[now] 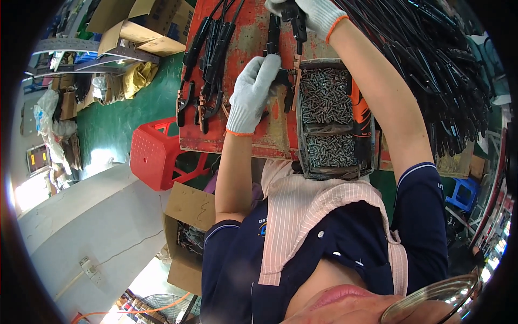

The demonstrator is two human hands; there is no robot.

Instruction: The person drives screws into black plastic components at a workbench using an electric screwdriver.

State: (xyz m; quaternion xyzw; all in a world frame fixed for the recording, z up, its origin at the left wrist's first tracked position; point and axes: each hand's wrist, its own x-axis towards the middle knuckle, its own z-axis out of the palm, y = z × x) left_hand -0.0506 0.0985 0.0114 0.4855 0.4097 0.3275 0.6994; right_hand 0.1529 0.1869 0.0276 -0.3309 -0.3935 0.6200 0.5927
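Note:
Both my hands wear white knitted gloves with orange cuffs. My left hand (254, 89) is over the red worktable (237, 141), fingers closed at the lower end of a black tubular handle (273, 35). Farther away, my right hand (319, 17) grips the black handle of an electrode holder (295, 27), whose copper jaw points down toward me. Its fingers are partly cut off by the upper edge. Close by on the right, a metal bin (300, 141) holds small screws in two compartments. An orange-and-black power screwdriver (361, 116) lies along the bin's right side.
Several black electrode holders (211, 51) with cables lie left on the table. A large pile of black cabled handles (426, 70) fills the right. A red stool (154, 154) and cardboard box (189, 208) stand left; a blue stool (461, 193) stands right.

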